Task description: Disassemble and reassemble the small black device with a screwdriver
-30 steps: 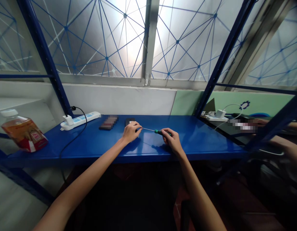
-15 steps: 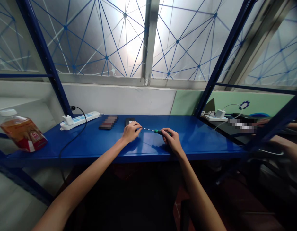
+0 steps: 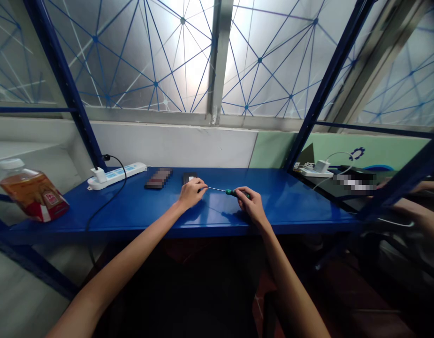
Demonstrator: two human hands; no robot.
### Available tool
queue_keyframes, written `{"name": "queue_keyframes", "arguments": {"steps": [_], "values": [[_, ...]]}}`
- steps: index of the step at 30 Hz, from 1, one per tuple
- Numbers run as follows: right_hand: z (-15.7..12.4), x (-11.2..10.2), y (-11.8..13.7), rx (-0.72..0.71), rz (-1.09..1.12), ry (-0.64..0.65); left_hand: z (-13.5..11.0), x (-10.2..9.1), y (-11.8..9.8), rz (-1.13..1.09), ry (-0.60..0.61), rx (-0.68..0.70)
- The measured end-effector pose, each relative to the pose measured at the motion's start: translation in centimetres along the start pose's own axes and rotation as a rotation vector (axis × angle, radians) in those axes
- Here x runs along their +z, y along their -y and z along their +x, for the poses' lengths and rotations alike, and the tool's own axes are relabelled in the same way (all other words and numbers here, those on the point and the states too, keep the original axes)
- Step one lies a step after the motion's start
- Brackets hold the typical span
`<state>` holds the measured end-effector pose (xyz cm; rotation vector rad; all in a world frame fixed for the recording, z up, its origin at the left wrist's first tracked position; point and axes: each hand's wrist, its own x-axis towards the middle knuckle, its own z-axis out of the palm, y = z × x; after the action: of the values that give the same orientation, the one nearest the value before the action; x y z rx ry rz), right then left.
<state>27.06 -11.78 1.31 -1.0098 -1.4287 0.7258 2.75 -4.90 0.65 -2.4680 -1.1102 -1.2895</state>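
Note:
My right hand [image 3: 250,202] is closed around the green and black handle of a screwdriver [image 3: 231,192], whose thin metal shaft points left. The shaft's tip reaches the fingertips of my left hand [image 3: 192,193]. Those fingers are pinched together, with a small dark bit showing at them, too small to name. Both hands are just above the blue table [image 3: 217,218]. Right behind my left hand lies a dark flat object [image 3: 189,176] with a pale patch, partly covered by the hand.
A blurred-out dark flat item [image 3: 159,179] lies left of my hands. Beyond it are a white power strip [image 3: 118,174] with a black cord and a drink bottle [image 3: 34,192]. At right are another power strip [image 3: 315,172], blue frame posts, and another person's arm [image 3: 414,206].

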Motion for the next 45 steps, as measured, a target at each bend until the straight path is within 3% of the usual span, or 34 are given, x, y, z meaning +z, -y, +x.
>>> {"name": "queue_keyframes", "arguments": {"steps": [17, 38, 42, 45], "values": [[0.1, -0.1, -0.4, -0.106, -0.199, -0.039, -0.1, -0.1, -0.1, 0.015, 0.042, -0.016], [0.0, -0.1, -0.7, -0.049, -0.051, -0.03, 0.0, -0.4, -0.4, 0.005, 0.06, -0.066], [0.0, -0.1, -0.6, -0.043, -0.044, -0.044, 0.0, -1.2, 0.6, 0.034, 0.077, -0.076], [-0.1, -0.1, -0.4, -0.044, -0.067, -0.049, -0.4, -2.4, 2.9, 0.087, 0.11, -0.082]]}}
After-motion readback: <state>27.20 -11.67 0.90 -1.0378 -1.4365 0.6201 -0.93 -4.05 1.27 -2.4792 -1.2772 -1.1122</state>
